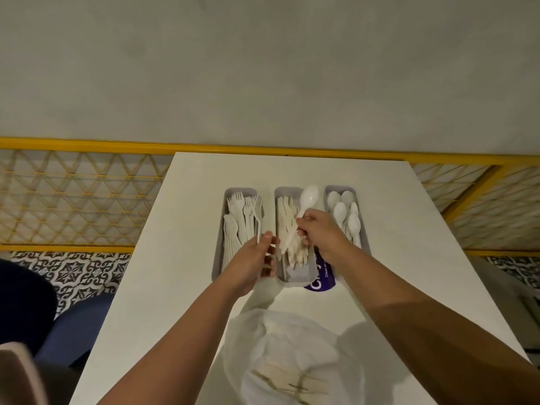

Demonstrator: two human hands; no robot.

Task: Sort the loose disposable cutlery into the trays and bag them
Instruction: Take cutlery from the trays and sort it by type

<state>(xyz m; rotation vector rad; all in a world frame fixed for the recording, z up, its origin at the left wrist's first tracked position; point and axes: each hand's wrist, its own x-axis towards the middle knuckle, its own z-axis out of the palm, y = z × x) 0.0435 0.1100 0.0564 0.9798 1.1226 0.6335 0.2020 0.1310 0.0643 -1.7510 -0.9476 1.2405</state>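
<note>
— What lies furthest left on the table (409,229)?
— The forks tray (219,252), filled with white forks (238,211). At its right edge the left hand (254,258) pinches the handle of a white fork (258,217) between thumb and fingers, with the tines pointing away from the person.
— And the middle?
— The middle tray (298,276) holds pale wooden cutlery (287,226); I cannot tell which kind. The right hand (318,229) is above it, fingers curled round the handle of a white spoon (306,200), whose bowl is raised over the gap towards the next tray.
— Further right?
— The spoons tray (361,229), with white spoons (340,211) in it. A purple packet (321,276) shows at its near end.
— Anything closer to the person?
— A clear plastic bag (292,346) lies on the table, with wooden pieces showing through it.
</note>
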